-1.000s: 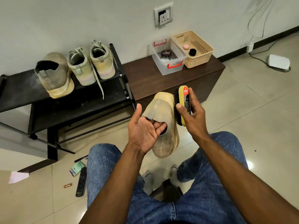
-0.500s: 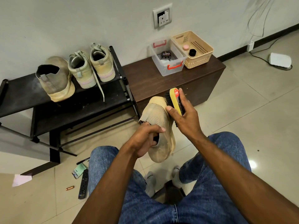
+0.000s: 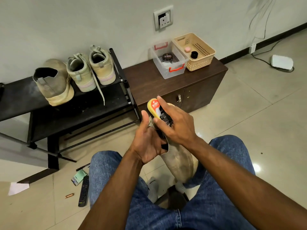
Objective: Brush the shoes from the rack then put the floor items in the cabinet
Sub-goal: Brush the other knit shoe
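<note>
I sit facing a black shoe rack (image 3: 79, 112). A dusty tan boot (image 3: 180, 161) hangs between my knees, toe down; my left hand (image 3: 147, 141) holds it with fingers tucked into its opening. My right hand (image 3: 174, 123) grips a yellow Kiwi shoe brush (image 3: 155, 107) pressed against the boot's upper part. The matching tan boot (image 3: 53, 83) and a pair of pale sneakers (image 3: 92, 71) stand on the rack's top shelf. Floor items lie left of my leg: a black remote (image 3: 83, 190), a green packet (image 3: 78, 176), a pen (image 3: 83, 166), a copper battery (image 3: 69, 195) and a white paper (image 3: 18, 188).
A dark brown cabinet (image 3: 196, 95) with closed doors stands right of the rack. On it sit a clear box (image 3: 168, 59) with a polish tin and a beige basket (image 3: 195, 52). A white device (image 3: 281, 62) with a cable lies on the tiled floor at far right.
The boot dropped lower and turned toe-down between my knees. My left hand closed into its opening, and my right hand brought the brush from the boot's right side onto its upper part.
</note>
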